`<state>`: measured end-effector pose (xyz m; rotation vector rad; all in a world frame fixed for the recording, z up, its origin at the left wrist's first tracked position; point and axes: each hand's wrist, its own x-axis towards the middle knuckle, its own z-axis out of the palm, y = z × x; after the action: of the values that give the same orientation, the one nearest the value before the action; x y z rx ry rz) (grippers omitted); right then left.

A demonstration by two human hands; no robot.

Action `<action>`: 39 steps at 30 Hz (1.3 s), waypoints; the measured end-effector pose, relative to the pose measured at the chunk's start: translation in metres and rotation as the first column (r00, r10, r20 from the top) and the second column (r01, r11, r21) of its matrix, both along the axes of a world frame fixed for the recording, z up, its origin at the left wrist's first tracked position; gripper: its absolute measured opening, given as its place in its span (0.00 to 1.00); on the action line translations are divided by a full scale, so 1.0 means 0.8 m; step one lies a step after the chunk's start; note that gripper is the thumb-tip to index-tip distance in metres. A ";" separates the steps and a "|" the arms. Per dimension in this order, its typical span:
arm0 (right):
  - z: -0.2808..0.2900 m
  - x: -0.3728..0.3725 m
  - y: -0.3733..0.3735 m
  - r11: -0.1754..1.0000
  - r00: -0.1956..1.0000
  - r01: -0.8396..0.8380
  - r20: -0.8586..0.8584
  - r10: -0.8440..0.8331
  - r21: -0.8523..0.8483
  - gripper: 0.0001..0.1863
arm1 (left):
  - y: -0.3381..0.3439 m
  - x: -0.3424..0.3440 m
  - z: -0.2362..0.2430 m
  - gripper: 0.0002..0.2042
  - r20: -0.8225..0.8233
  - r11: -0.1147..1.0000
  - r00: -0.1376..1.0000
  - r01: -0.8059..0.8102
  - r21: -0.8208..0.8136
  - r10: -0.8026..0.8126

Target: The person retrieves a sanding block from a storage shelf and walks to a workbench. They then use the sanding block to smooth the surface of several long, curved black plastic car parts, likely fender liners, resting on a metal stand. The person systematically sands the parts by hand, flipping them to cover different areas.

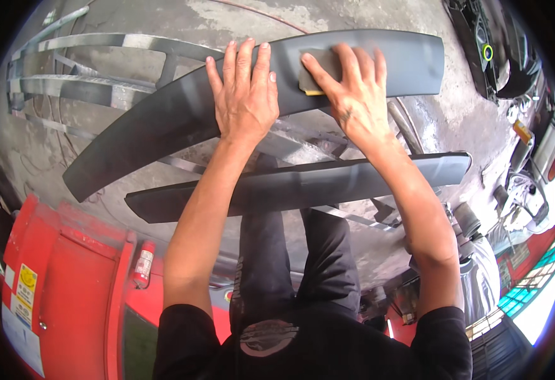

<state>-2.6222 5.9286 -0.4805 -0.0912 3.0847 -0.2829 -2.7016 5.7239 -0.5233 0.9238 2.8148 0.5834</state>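
Note:
A long, curved dark-grey panel point(132, 139) lies across a metal stand point(103, 41). My left hand point(244, 101) rests flat on the panel near its middle, fingers apart, holding nothing. My right hand point(357, 95), to its right, presses a flat grey-brown pad point(312, 81) with a yellow edge against the panel's face; its fingers are bent over the pad and slightly blurred. A second, narrower dark panel point(284, 187) lies on the stand below both hands, crossing under my forearms.
Black car parts point(499, 38) lie at the upper right, with more clutter point(531, 177) along the right side. A red cabinet point(68, 272) and a fire extinguisher point(143, 265) are at the lower left. A hose point(258, 14) runs over the concrete floor point(391, 12).

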 end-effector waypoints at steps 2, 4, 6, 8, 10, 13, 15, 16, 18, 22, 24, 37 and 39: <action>0.001 0.004 -0.005 0.998 0.998 0.060 0.024 -0.060 0.004 0.33 | 0.001 0.000 0.000 0.25 -0.001 1.000 1.000 0.001 -0.003 -0.001; -0.003 -0.002 -0.009 0.997 0.997 0.080 0.014 -0.080 -0.010 0.33 | 0.002 -0.001 -0.001 0.25 -0.010 1.000 1.000 0.005 -0.004 -0.006; -0.003 -0.013 -0.013 0.996 0.996 0.084 0.040 -0.084 -0.005 0.33 | 0.001 -0.001 0.000 0.25 -0.001 1.000 1.000 -0.003 -0.001 0.003; -0.003 -0.009 -0.013 0.997 0.997 0.075 0.010 -0.075 -0.021 0.34 | 0.000 -0.002 0.000 0.25 0.001 1.000 1.000 -0.007 -0.002 0.007; -0.002 0.009 -0.010 0.993 0.993 0.113 0.026 -0.112 -0.018 0.33 | 0.000 -0.001 0.000 0.25 0.005 1.000 1.000 -0.003 -0.001 0.003; -0.001 0.004 -0.015 0.991 0.990 0.135 0.031 -0.134 -0.013 0.33 | 0.003 -0.001 0.001 0.25 -0.015 1.000 1.000 0.003 -0.007 -0.004; -0.004 -0.018 -0.016 0.994 0.994 0.110 0.005 -0.111 0.007 0.33 | 0.004 -0.001 0.000 0.25 -0.014 1.000 1.000 0.003 0.006 -0.003; 0.001 -0.024 -0.014 0.994 0.994 0.108 0.019 -0.108 0.000 0.34 | 0.004 -0.001 0.000 0.25 -0.015 1.000 1.000 0.003 0.011 -0.003; 0.013 -0.016 -0.002 0.986 0.986 0.166 0.025 -0.166 0.021 0.35 | -0.001 -0.002 -0.001 0.25 -0.013 1.000 1.000 -0.001 0.002 0.001; 0.015 0.047 0.032 0.948 0.950 0.311 -0.046 -0.308 0.066 0.38 | 0.003 -0.002 0.002 0.25 -0.029 1.000 1.000 0.009 0.007 -0.008; 0.018 0.078 0.040 0.933 0.934 0.357 -0.005 -0.357 0.039 0.39 | 0.005 -0.003 0.005 0.25 -0.026 0.998 0.999 0.022 -0.063 -0.024; -0.003 0.123 0.143 0.809 0.833 0.552 -0.100 -0.544 0.202 0.37 | 0.003 -0.003 -0.001 0.24 -0.111 0.998 0.993 0.036 -0.050 -0.042; -0.015 0.113 0.145 0.868 0.895 0.444 -0.052 -0.444 0.223 0.37 | 0.000 -0.002 -0.003 0.24 -0.108 0.996 0.993 0.048 -0.069 -0.056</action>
<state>-2.5314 6.0450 -0.4927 0.6349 3.0687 0.0676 -2.7034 5.7241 -0.5254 1.0438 2.8763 0.4424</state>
